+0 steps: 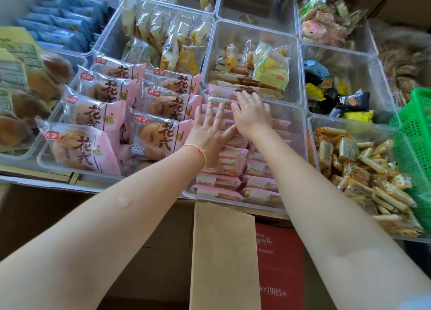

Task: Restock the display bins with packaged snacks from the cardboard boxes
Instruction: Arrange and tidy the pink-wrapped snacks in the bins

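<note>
A clear plastic bin (295, 132) in the middle front holds rows of small pink snack packets (224, 162). Both my hands reach into it. My left hand (210, 132), with a coloured string bracelet at the wrist, lies flat with spread straight fingers on the packets at the bin's left side. My right hand (250, 116) lies palm down on the packets farther back, fingers straight and touching the far row. Neither hand grips a packet. Below the bins stands an open cardboard box with a raised brown flap (224, 258) and a red printed side (279, 263).
Left of the pink-packet bin sits a bin of large pink bread packs (149, 123). A bin of orange wafer-roll packets (363, 169) is at the right, with a green plastic basket (417, 141) beside it. Farther bins hold yellow packets (270, 67), blue packets (63, 29) and mixed snacks (338, 97).
</note>
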